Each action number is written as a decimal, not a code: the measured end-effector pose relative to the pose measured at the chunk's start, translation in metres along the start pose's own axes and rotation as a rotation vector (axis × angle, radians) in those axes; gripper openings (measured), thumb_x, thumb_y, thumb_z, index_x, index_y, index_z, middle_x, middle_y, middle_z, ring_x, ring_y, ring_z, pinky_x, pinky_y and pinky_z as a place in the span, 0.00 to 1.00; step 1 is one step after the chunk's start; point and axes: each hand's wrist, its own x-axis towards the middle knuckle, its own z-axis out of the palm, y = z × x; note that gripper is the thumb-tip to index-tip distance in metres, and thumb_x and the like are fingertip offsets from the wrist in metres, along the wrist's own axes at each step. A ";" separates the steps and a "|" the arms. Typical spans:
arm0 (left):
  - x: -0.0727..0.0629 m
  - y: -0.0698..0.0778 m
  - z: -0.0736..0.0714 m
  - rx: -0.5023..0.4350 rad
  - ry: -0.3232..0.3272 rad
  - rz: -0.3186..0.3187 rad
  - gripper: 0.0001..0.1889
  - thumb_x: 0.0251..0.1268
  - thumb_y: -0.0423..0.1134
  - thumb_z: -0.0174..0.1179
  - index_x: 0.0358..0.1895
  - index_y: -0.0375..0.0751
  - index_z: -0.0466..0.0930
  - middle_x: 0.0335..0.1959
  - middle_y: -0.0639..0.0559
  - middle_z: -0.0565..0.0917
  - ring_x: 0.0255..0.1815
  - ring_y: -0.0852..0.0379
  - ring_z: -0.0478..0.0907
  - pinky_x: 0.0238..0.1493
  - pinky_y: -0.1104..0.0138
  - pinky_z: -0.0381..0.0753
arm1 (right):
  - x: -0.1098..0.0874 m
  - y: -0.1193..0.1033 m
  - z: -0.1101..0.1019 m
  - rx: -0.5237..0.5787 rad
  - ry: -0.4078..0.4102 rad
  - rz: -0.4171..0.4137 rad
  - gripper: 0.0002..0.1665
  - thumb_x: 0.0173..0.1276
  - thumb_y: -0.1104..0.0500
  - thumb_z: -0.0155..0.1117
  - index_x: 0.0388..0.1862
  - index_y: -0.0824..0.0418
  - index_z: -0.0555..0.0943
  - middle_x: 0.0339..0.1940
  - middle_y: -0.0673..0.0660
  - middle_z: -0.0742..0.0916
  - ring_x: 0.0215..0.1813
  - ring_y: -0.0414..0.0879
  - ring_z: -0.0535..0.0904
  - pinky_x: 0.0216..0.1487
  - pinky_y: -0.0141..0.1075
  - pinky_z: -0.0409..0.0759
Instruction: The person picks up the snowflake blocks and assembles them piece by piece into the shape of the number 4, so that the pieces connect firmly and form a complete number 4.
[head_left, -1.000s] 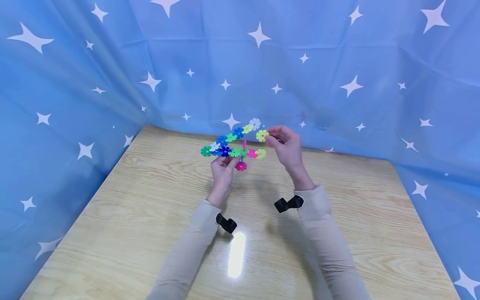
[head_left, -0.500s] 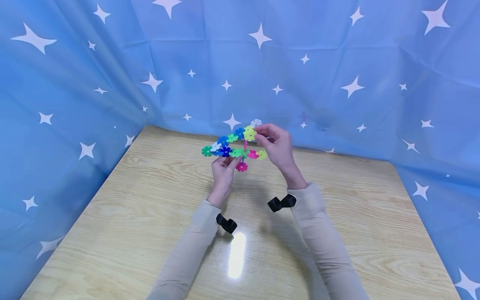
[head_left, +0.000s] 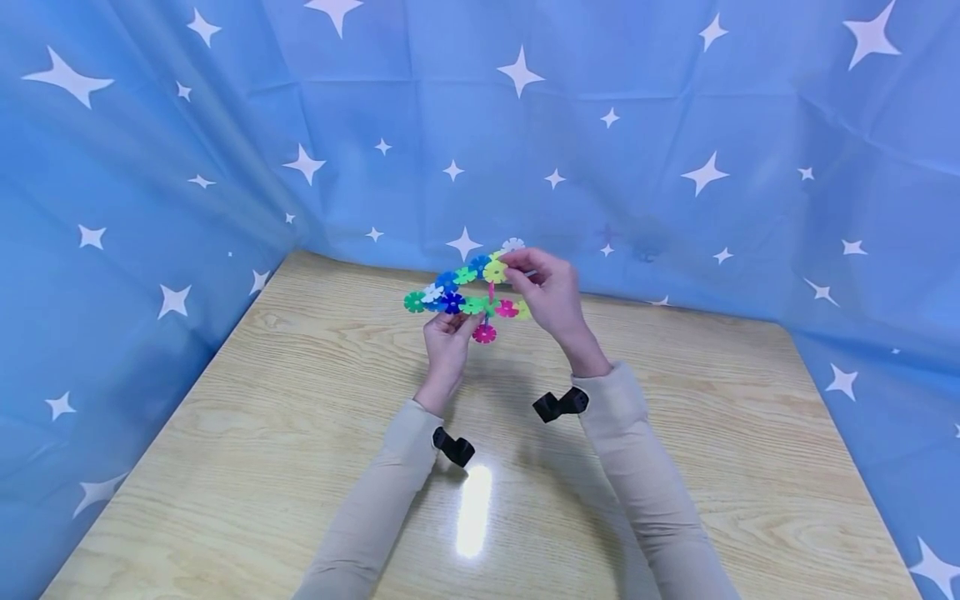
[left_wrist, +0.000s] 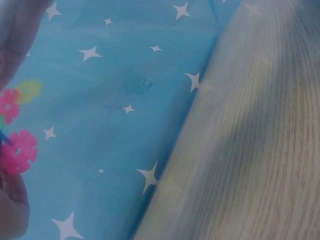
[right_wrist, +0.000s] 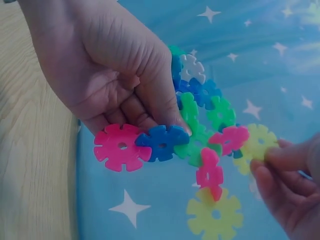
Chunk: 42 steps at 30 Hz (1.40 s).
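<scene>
My left hand [head_left: 447,350] grips a chain-like build of slotted plastic flower discs near its green disc [head_left: 472,306], held up above the table. A pink disc [right_wrist: 123,146] and a blue disc [right_wrist: 163,143] jut out below that thumb in the right wrist view. Between thumb and index finger, my right hand [head_left: 553,292] pinches a yellow disc [head_left: 494,271] right at the build's upper row, beside a blue disc [head_left: 480,266]. The yellow disc overlaps another yellow one there; whether their slots are joined I cannot tell. Only a pink disc [left_wrist: 19,151] and its neighbours show in the left wrist view.
A wood-grain table [head_left: 300,433] lies beneath both hands, with a bright light reflection near its front. Blue cloth [head_left: 645,167] with white stars hangs behind it and along both sides. Each sleeve cuff carries a black wrist camera [head_left: 561,404].
My right hand has moved left with the yellow disc, from apart on the right to the upper row of the build. The left hand has stayed almost still.
</scene>
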 end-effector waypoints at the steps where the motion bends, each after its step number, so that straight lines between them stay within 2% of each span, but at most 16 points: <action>1: 0.001 -0.003 -0.001 0.002 0.000 -0.001 0.12 0.53 0.19 0.60 0.21 0.40 0.79 0.19 0.57 0.79 0.22 0.63 0.74 0.27 0.76 0.75 | 0.000 0.004 0.001 -0.002 0.000 -0.004 0.06 0.62 0.74 0.61 0.38 0.75 0.82 0.33 0.68 0.85 0.33 0.57 0.80 0.29 0.22 0.75; 4: 0.005 -0.013 -0.002 -0.005 0.011 -0.006 0.13 0.53 0.19 0.61 0.20 0.41 0.78 0.19 0.57 0.79 0.22 0.63 0.73 0.27 0.76 0.75 | 0.001 0.013 0.001 -0.004 -0.009 -0.024 0.06 0.62 0.72 0.62 0.37 0.72 0.83 0.32 0.65 0.86 0.32 0.55 0.81 0.29 0.23 0.76; 9: 0.004 -0.018 -0.001 -0.004 0.049 0.001 0.16 0.52 0.19 0.62 0.17 0.43 0.76 0.17 0.57 0.77 0.20 0.65 0.71 0.25 0.77 0.74 | 0.001 0.018 0.001 -0.015 -0.047 -0.077 0.05 0.61 0.74 0.62 0.35 0.72 0.83 0.32 0.65 0.86 0.32 0.55 0.82 0.29 0.24 0.79; 14: 0.002 -0.019 0.000 0.017 0.079 -0.009 0.09 0.53 0.21 0.62 0.24 0.37 0.82 0.19 0.58 0.80 0.22 0.66 0.75 0.28 0.77 0.77 | 0.001 0.017 0.002 -0.043 -0.068 -0.102 0.03 0.60 0.75 0.61 0.31 0.73 0.81 0.33 0.66 0.86 0.31 0.54 0.82 0.27 0.28 0.82; 17: 0.001 -0.020 0.000 -0.005 0.096 -0.024 0.08 0.53 0.19 0.61 0.23 0.34 0.80 0.19 0.58 0.78 0.22 0.66 0.74 0.29 0.77 0.78 | 0.000 0.018 0.004 -0.049 -0.083 -0.077 0.03 0.60 0.75 0.60 0.28 0.72 0.80 0.34 0.66 0.86 0.31 0.54 0.82 0.28 0.33 0.84; 22: -0.001 -0.022 -0.001 -0.036 0.114 -0.047 0.13 0.51 0.18 0.61 0.18 0.38 0.77 0.16 0.57 0.76 0.20 0.66 0.71 0.25 0.78 0.74 | -0.001 0.020 0.008 -0.052 -0.096 -0.016 0.04 0.61 0.76 0.60 0.28 0.72 0.80 0.34 0.65 0.86 0.29 0.54 0.83 0.29 0.37 0.85; 29: -0.003 -0.025 -0.002 -0.009 0.106 -0.047 0.03 0.52 0.18 0.61 0.25 0.23 0.78 0.16 0.58 0.76 0.20 0.66 0.70 0.23 0.79 0.73 | -0.002 0.018 0.006 -0.071 -0.134 0.012 0.06 0.60 0.76 0.58 0.28 0.71 0.80 0.33 0.65 0.86 0.29 0.53 0.82 0.27 0.36 0.84; 33: -0.002 -0.025 -0.003 0.011 0.098 -0.018 0.03 0.52 0.18 0.60 0.23 0.22 0.77 0.16 0.58 0.77 0.19 0.66 0.70 0.23 0.78 0.72 | -0.004 0.019 0.004 -0.054 -0.144 0.037 0.06 0.61 0.76 0.57 0.29 0.71 0.81 0.33 0.65 0.86 0.29 0.53 0.82 0.29 0.37 0.84; 35: -0.002 -0.020 -0.003 0.020 0.080 0.006 0.04 0.51 0.18 0.60 0.23 0.21 0.76 0.17 0.58 0.77 0.19 0.66 0.69 0.23 0.78 0.72 | -0.006 0.009 0.001 -0.043 -0.139 0.047 0.05 0.61 0.76 0.57 0.30 0.73 0.81 0.34 0.67 0.85 0.30 0.55 0.82 0.31 0.40 0.85; 40: 0.003 -0.015 -0.001 0.026 0.053 0.022 0.05 0.52 0.20 0.61 0.22 0.28 0.79 0.18 0.57 0.78 0.20 0.65 0.70 0.23 0.77 0.73 | -0.006 0.005 -0.005 0.008 -0.089 0.050 0.05 0.62 0.76 0.57 0.34 0.76 0.81 0.34 0.70 0.85 0.31 0.61 0.82 0.29 0.27 0.82; 42: 0.004 -0.017 0.001 0.013 0.051 0.024 0.07 0.52 0.20 0.61 0.21 0.31 0.78 0.18 0.57 0.78 0.20 0.66 0.71 0.24 0.77 0.74 | -0.006 0.016 -0.005 0.024 -0.063 0.039 0.05 0.63 0.74 0.59 0.36 0.74 0.82 0.34 0.68 0.85 0.31 0.58 0.82 0.28 0.22 0.79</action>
